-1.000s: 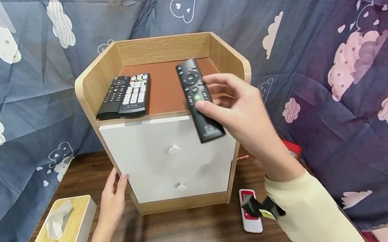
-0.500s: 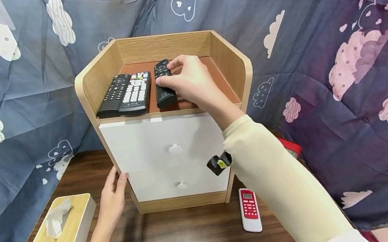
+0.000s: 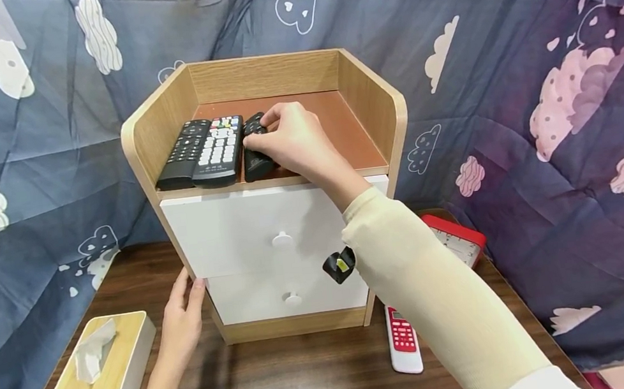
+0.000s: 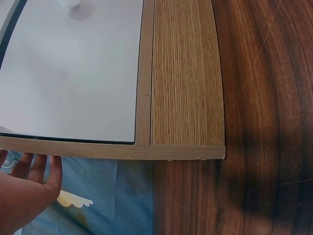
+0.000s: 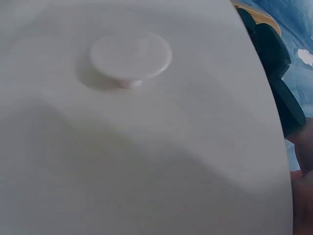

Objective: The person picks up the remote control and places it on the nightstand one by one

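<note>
My right hand (image 3: 296,138) grips a black remote control (image 3: 258,164) on the brown top of the small cabinet (image 3: 262,62). That remote lies right beside a black remote with white buttons (image 3: 217,154), and a third black remote (image 3: 183,158) is at the far left of the row. Low on the cabinet's left side, my left hand (image 3: 183,318) rests its straight fingers against the wooden panel. In the left wrist view the fingertips (image 4: 55,164) touch that side's edge. The right wrist view is mostly a white drawer front with its round knob (image 5: 131,56).
A tissue box (image 3: 100,366) stands on the dark wooden table (image 3: 287,383) at the left. To the right lie a white and red remote (image 3: 404,344), partly behind my sleeve, and a red clock (image 3: 458,239). Patterned blue cloth (image 3: 484,136) hangs behind.
My right hand has brought the black remote from in front of the cabinet up and left onto its top, beside the other two. The left hand has stayed in place.
</note>
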A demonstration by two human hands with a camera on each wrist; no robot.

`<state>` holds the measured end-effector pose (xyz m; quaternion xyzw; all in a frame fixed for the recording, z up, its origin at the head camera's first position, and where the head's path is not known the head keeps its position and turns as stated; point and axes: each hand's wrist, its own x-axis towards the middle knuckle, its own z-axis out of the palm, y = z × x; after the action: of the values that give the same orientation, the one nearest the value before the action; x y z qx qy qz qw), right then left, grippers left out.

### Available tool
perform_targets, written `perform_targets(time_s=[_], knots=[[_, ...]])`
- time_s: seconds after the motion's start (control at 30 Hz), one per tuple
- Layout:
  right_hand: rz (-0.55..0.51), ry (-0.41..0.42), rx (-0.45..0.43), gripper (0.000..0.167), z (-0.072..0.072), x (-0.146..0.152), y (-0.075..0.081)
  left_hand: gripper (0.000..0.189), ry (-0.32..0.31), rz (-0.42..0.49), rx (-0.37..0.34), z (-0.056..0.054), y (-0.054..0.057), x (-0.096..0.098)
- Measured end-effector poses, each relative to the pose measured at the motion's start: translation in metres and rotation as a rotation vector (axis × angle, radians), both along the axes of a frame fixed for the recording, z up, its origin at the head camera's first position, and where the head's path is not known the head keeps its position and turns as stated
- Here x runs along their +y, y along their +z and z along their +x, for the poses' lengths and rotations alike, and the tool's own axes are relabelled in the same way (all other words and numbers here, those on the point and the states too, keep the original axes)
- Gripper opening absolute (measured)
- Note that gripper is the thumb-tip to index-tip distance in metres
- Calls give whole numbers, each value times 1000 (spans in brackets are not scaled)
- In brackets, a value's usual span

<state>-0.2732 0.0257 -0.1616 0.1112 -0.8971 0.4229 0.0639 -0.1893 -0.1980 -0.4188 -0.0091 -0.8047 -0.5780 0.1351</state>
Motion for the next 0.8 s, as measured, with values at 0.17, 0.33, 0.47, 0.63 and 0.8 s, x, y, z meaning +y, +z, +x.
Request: perform_targets(time_s=[0.17, 0.33, 0.47, 0.63, 0.8], knots=[[75, -13, 43, 41, -1, 0, -1, 59, 5, -5, 4, 0, -1, 0], [81, -14, 42, 41, 0, 1, -1, 57, 14, -1, 15, 0, 0, 1], [67, -13, 28, 39, 2, 0, -1, 58, 11, 5, 13, 0, 1, 1], [54, -11, 23, 38, 4, -1, -1, 59, 15, 4, -4, 1, 3, 1], [77, -36, 37, 31, 3, -1, -2, 59, 5, 20, -12, 0, 2, 1]])
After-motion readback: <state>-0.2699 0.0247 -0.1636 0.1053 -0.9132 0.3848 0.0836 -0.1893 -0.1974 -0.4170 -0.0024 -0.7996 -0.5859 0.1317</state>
